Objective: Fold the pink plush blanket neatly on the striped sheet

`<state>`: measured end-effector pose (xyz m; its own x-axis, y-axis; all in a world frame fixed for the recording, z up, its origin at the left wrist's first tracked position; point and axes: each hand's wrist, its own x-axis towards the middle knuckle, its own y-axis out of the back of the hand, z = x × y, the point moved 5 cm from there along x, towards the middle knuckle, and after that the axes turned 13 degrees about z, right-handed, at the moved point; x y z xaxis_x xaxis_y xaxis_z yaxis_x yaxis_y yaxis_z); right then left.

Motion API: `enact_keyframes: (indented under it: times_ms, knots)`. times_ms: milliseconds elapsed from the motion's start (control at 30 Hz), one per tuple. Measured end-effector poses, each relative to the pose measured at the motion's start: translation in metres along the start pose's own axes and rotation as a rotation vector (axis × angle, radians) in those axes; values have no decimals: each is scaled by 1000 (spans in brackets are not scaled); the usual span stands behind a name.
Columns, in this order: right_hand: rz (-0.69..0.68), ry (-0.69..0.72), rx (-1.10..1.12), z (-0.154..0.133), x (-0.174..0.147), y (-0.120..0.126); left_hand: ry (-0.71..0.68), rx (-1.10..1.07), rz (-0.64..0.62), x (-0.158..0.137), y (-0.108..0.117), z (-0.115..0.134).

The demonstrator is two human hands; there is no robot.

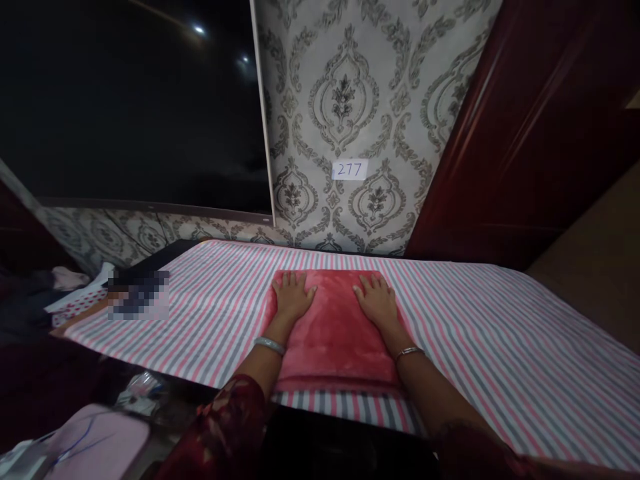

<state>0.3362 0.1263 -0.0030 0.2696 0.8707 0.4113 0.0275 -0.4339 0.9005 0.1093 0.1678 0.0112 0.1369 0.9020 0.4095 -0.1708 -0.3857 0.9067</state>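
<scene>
A red plush blanket [335,333], folded into a rough rectangle, lies flat on a cloth with pink, grey and white stripes [470,320]. My left hand [292,295] rests palm down on the blanket's far left corner, fingers spread. On the far right corner lies my right hand [376,300], also palm down with its fingers apart. Neither hand grips the fabric. Along the near edge of the blanket a folded layer shows.
A large black television screen [130,107] stands at the back left. Behind is patterned wallpaper with a paper label [350,169] reading 277. A dark red wooden panel [520,120] rises at the right. A pink stool-like surface [95,443] is low at the left.
</scene>
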Motion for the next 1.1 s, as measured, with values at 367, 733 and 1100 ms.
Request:
enact_keyframes:
  times_ms: [367, 733, 1100]
  knots:
    - [-71, 16, 56, -17, 14, 33, -65, -108, -103, 10, 27, 34]
    - [-4, 143, 38, -37, -4, 5, -274, -54, -86, 0, -7, 62]
    - [-3, 109, 58, -39, -3, 3, -273, -47, -41, -2, -12, 61]
